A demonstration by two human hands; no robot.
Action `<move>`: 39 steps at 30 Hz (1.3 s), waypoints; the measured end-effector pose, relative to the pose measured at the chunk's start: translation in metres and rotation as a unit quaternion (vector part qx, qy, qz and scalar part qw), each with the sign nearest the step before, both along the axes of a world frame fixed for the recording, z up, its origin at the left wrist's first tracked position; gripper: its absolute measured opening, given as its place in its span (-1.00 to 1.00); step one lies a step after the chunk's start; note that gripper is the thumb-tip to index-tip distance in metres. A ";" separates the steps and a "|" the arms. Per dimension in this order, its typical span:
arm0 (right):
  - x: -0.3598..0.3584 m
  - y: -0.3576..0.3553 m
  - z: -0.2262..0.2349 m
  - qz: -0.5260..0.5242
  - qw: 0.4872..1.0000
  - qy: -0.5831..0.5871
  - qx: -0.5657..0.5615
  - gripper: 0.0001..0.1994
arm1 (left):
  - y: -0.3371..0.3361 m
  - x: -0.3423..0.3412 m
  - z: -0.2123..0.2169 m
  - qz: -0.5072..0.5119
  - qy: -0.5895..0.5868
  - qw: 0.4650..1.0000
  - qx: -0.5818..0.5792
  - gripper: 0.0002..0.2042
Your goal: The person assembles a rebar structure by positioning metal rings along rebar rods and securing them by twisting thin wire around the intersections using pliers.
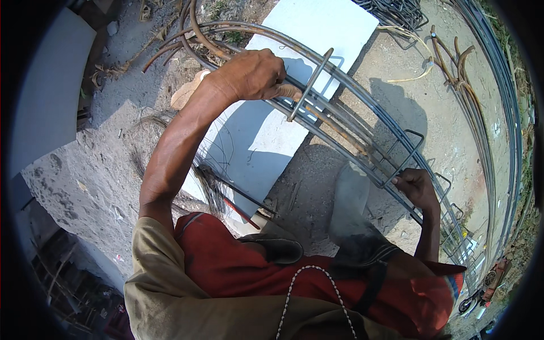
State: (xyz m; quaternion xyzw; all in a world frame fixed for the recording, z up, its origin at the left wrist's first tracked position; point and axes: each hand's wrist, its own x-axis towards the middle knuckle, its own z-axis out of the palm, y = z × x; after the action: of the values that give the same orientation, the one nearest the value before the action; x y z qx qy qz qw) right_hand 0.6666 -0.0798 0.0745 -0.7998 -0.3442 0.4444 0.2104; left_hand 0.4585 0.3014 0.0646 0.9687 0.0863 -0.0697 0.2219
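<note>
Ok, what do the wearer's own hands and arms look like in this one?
Both the left hand and right hand are ungloved, with no watch or bracelet visible. A loose tan sleeve ends near the left elbow; no right sleeve can be made out.

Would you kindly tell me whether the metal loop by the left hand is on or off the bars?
On: the loop crosses the bars beside the left hand, its ends reaching past the outer ones.
</note>
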 end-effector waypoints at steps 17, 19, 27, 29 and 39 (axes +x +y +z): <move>0.029 0.018 -0.024 -0.086 0.960 -0.243 0.110 -0.82 | -0.018 -0.005 0.020 0.029 0.078 0.996 0.025 -0.61; 0.034 0.009 -0.035 -0.105 0.969 -0.195 0.111 -0.81 | -0.021 0.000 0.023 0.056 0.107 0.993 0.011 -0.61; 0.038 0.022 -0.031 -0.183 0.979 -0.085 0.035 -0.81 | -0.021 -0.003 0.018 0.028 0.068 0.996 0.051 -0.63; 0.036 0.018 -0.031 -0.209 0.973 -0.075 0.061 -0.82 | -0.022 -0.002 0.018 0.040 0.105 0.993 0.033 -0.64; 0.033 0.014 -0.006 -0.222 0.969 -0.066 0.083 -0.86 | -0.017 -0.004 0.016 0.062 0.109 0.992 0.013 -0.65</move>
State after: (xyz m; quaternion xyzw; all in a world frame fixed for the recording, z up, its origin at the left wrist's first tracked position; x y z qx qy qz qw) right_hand 0.6992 -0.0656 0.0683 -0.8634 -0.2071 0.3024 0.3466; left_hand 0.4549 0.2848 0.0808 0.9509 0.1707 -0.1603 0.2025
